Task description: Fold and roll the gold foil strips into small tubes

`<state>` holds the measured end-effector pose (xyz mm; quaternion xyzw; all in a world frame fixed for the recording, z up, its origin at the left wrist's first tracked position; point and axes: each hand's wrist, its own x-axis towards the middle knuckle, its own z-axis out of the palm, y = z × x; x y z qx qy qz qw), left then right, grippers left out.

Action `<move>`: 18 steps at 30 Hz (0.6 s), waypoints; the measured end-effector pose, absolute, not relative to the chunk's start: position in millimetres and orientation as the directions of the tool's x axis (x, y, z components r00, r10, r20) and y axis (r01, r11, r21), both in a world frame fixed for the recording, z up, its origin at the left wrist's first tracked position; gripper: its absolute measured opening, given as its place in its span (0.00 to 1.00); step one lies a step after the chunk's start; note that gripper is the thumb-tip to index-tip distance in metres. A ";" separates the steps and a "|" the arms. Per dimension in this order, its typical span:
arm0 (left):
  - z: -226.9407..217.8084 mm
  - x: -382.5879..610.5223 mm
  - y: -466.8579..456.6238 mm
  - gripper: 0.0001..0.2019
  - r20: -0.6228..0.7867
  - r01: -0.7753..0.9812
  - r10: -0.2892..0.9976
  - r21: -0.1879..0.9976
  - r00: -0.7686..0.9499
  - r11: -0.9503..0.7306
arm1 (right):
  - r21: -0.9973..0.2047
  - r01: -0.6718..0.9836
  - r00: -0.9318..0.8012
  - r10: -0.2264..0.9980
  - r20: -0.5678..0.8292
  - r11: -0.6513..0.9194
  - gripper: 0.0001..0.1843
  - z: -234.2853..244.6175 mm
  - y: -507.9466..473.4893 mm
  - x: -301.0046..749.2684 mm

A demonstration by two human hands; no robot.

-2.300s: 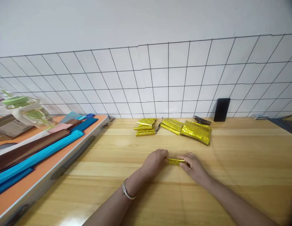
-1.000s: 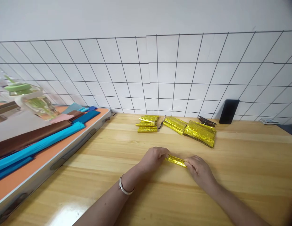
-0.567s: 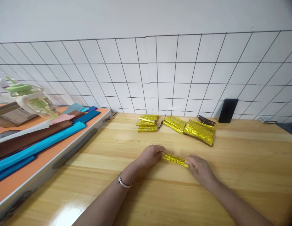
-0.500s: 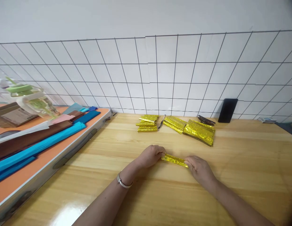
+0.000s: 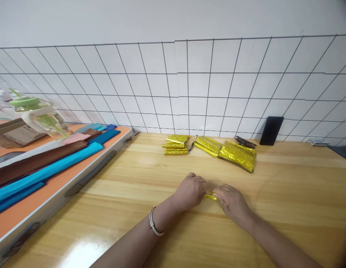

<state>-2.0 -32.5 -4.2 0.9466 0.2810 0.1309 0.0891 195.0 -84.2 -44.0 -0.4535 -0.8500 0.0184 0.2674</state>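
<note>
A narrow folded strip of shiny gold foil (image 5: 211, 196) shows between my hands, low over the wooden table. My left hand (image 5: 191, 191) is closed on its left part, and my right hand (image 5: 231, 203) grips the right part. Most of the strip is hidden under my fingers. Farther back lies a small pile of similar gold strips (image 5: 175, 145). To the right of that pile are a flat gold foil piece (image 5: 208, 146) and a thicker stack of gold foil sheets (image 5: 237, 155). A pen (image 5: 193, 143) rests between the pile and the flat piece.
A black phone (image 5: 271, 130) leans against the tiled wall, with a dark clip-like object (image 5: 244, 142) beside it. On the left, an orange-topped surface (image 5: 63, 182) with a raised edge carries blue and brown folded paper, a cardboard box (image 5: 19, 133) and a green-lidded bottle (image 5: 35, 111).
My left hand has moved right, close to my right hand. Less of the gold strip shows between them. My right hand has stayed nearly in place.
</note>
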 end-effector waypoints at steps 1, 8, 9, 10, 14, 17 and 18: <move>-3.6 -5.6 -29.6 0.06 0.196 0.513 0.566 0.261 0.801 -0.817 | -0.282 0.759 -0.445 0.783 0.435 0.588 0.11 -42.5 -84.2 196.6; -9.5 -20.9 -12.1 0.08 0.170 0.565 0.635 0.327 0.753 -0.757 | -0.356 0.788 -0.386 0.853 0.351 0.503 0.13 -38.8 -82.7 206.2; -11.6 -21.6 -10.5 0.08 0.162 0.575 0.646 0.334 0.746 -0.747 | -0.367 0.790 -0.375 0.860 0.345 0.492 0.13 -39.4 -82.7 206.8; -13.6 -22.0 -9.1 0.09 0.156 0.588 0.660 0.339 0.734 -0.734 | -0.378 0.793 -0.364 0.869 0.335 0.478 0.14 -40.1 -82.6 207.3; -19.9 -22.2 -7.3 0.11 0.169 0.641 0.720 0.353 0.673 -0.682 | -0.408 0.812 -0.325 0.904 0.278 0.418 0.14 -41.4 -82.4 208.6; -20.8 -22.7 -8.0 0.12 0.174 0.653 0.736 0.361 0.654 -0.666 | -0.428 0.817 -0.308 0.919 0.245 0.388 0.15 -40.5 -82.1 208.8; -20.5 -23.1 -8.0 0.13 0.171 0.659 0.741 0.359 0.649 -0.661 | -0.437 0.816 -0.303 0.923 0.235 0.379 0.15 -40.0 -82.2 208.8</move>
